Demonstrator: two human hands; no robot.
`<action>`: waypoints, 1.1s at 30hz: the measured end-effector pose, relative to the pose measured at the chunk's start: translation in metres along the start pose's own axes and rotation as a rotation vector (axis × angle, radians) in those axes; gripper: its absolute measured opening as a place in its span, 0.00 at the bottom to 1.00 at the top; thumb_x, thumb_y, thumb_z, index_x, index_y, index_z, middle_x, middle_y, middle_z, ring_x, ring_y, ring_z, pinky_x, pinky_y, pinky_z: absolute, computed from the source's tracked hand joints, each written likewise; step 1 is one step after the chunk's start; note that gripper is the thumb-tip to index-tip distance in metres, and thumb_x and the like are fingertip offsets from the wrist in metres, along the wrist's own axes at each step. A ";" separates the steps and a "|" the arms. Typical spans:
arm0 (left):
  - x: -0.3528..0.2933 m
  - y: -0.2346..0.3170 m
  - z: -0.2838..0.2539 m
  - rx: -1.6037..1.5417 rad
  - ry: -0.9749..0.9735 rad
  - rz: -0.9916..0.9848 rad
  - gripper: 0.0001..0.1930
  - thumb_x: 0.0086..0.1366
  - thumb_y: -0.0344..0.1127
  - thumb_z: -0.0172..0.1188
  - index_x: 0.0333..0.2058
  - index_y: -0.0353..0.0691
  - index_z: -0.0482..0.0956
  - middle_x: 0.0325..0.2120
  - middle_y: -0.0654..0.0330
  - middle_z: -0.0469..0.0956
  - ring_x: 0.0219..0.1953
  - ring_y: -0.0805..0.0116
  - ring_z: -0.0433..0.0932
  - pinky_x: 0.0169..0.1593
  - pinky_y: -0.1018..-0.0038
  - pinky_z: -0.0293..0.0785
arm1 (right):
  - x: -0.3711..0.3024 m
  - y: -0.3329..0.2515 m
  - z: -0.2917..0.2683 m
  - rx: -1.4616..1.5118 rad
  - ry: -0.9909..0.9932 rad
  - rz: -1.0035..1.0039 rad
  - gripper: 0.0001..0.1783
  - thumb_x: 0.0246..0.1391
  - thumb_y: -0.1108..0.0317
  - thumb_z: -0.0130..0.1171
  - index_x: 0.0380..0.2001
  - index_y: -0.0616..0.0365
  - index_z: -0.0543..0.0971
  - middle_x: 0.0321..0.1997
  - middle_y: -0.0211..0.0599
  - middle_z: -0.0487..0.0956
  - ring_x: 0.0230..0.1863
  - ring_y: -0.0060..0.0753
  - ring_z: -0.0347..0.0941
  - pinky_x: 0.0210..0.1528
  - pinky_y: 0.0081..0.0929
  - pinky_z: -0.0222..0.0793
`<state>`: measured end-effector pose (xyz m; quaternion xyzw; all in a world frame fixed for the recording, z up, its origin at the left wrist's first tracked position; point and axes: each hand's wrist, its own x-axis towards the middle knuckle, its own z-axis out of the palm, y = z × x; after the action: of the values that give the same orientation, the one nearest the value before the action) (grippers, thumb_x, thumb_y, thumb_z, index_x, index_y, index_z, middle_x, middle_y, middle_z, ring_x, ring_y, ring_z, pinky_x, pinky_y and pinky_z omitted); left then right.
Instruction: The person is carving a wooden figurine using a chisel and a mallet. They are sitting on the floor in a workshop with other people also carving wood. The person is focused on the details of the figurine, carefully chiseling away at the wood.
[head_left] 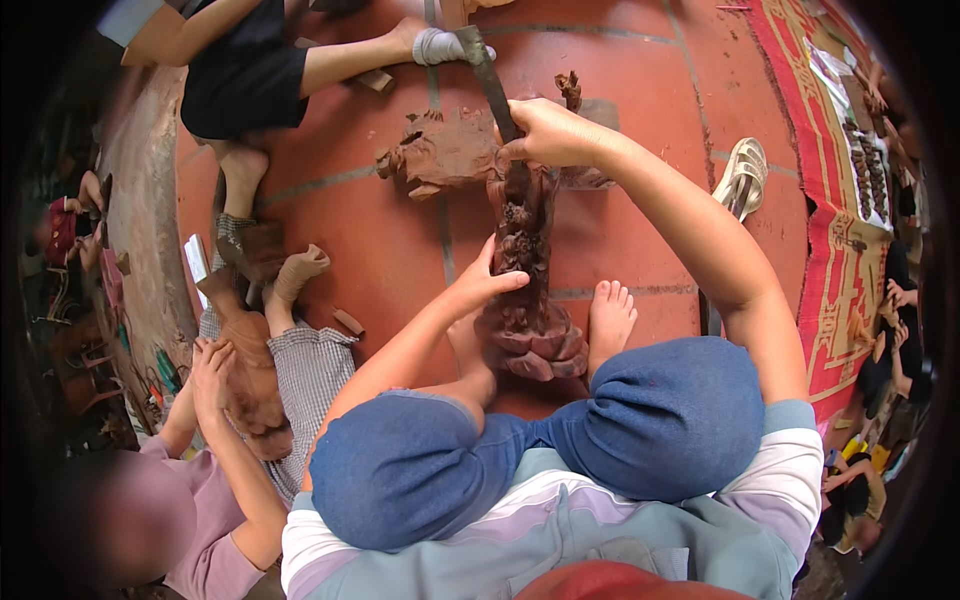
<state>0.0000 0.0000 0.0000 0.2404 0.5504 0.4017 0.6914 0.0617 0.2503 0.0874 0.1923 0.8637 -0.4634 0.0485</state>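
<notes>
From where I stand, the dark brown carved wooden figure sits between the wearer's bare feet, left hand clasping its midsection, right hand closed round a long, flat, dark bar. Judged heavy, rigid and (at the fine relief) chippable; the broad, lobed base offers soundest hold. Beyond, a rough brown wooden block and grey-socked foot crowd the bar.

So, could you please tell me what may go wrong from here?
The right hand holds a long flat tool near the top of the dark carving; a slip could perhaps catch the left hand, gripping lower down.
The carving's base sits close to the bare right foot, so tipping might hurt it.
The tool's far end overlaps a co-worker's socked foot in view; a bump seems possible.
</notes>
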 end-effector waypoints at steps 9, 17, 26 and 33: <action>0.002 -0.011 -0.001 -0.051 0.016 0.055 0.56 0.50 0.45 0.71 0.68 0.35 0.40 0.64 0.49 0.55 0.66 0.59 0.54 0.68 0.66 0.48 | -0.002 0.003 0.004 0.224 0.023 0.092 0.11 0.45 0.71 0.63 0.32 0.60 0.72 0.24 0.37 0.77 0.25 0.28 0.76 0.28 0.30 0.71; 0.000 0.002 0.002 -0.050 0.011 0.002 0.56 0.50 0.43 0.71 0.67 0.35 0.40 0.64 0.48 0.55 0.66 0.59 0.54 0.67 0.66 0.48 | -0.003 0.010 0.007 0.153 0.058 -0.013 0.11 0.48 0.71 0.64 0.32 0.60 0.71 0.28 0.34 0.75 0.28 0.23 0.73 0.31 0.25 0.69; 0.000 0.005 0.003 -0.037 0.024 0.018 0.56 0.50 0.44 0.71 0.68 0.36 0.40 0.64 0.49 0.55 0.66 0.59 0.54 0.67 0.66 0.48 | -0.001 0.006 0.001 0.251 0.021 0.073 0.12 0.48 0.69 0.63 0.33 0.60 0.72 0.25 0.36 0.77 0.24 0.26 0.75 0.25 0.28 0.70; 0.005 -0.015 -0.004 -0.072 0.017 0.091 0.56 0.50 0.44 0.71 0.68 0.37 0.41 0.64 0.50 0.56 0.66 0.60 0.53 0.68 0.66 0.48 | 0.007 -0.013 0.003 0.162 0.072 0.158 0.10 0.47 0.73 0.62 0.32 0.60 0.72 0.25 0.36 0.76 0.26 0.25 0.73 0.29 0.27 0.69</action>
<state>0.0005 -0.0054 -0.0157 0.2368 0.5299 0.4540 0.6760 0.0496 0.2435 0.0944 0.2795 0.8066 -0.5194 0.0380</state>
